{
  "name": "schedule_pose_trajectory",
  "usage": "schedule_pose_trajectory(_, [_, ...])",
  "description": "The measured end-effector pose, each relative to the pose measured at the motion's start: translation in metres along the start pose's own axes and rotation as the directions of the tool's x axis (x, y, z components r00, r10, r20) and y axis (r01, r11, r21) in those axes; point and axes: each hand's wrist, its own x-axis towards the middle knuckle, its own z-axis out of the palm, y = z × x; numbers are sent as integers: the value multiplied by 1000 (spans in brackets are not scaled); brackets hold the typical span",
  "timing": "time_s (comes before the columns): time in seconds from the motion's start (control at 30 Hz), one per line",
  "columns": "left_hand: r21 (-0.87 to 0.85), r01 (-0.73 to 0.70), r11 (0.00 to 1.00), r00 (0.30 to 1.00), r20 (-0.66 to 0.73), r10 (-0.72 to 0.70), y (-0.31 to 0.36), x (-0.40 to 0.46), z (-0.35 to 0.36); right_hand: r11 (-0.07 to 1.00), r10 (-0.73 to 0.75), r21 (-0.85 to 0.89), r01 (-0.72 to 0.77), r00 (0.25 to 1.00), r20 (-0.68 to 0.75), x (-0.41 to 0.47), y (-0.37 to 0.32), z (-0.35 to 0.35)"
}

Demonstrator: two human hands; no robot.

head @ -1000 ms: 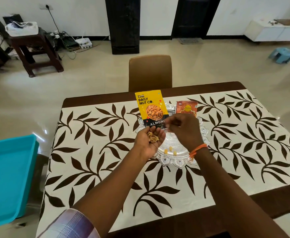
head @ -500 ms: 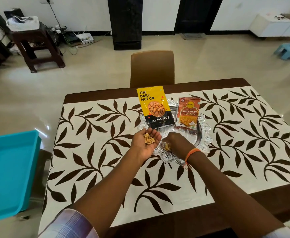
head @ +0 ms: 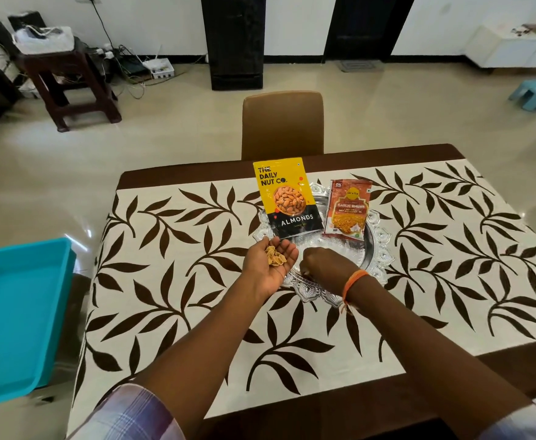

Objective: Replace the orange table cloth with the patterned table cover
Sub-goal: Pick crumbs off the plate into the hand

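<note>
patterned cover on, snack tidy-up left

the patterned cover (head: 171,281) already lies flat over the desk (head: 450,154); no orange cloth is in view. just beyond both grips sits the silver tray (head: 384,249). the left hand (head: 271,260) cups shells (head: 275,257), palm up; the right hand (head: 325,268) curls down over the tray's near edge, its hold hidden.

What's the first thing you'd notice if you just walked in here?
The leafy table cover fills the middle. On the silver tray stand a yellow almond bag and an orange snack packet. In front, the left hand cups nutshells beside the right hand.
</note>
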Motion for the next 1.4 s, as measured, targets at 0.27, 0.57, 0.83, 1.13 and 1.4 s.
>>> schedule_pose_trajectory(0.27, [34,-6,999,1000,-13,6,-1,1,2,963,142,235,-131,989,-32,9,13,-1])
schedule_pose_trajectory(0.57, [44,-1,999,1000,-1,1,-3,4,4,852,337,436,-291,941,-31,3,16,3])
schedule_pose_trajectory(0.83, [51,8,999,1000,9,-9,-6,5,4,853,443,337,-399,894,-63,2,9,6])
schedule_pose_trajectory(1.13, [73,7,997,1000,12,-7,-8,4,5,874,449,258,-412,888,-101,-4,-1,6])
schedule_pose_trajectory(1.4, [119,15,993,999,28,-19,-15,6,6,418,617,908,-40,746,-251,-27,-6,-35])
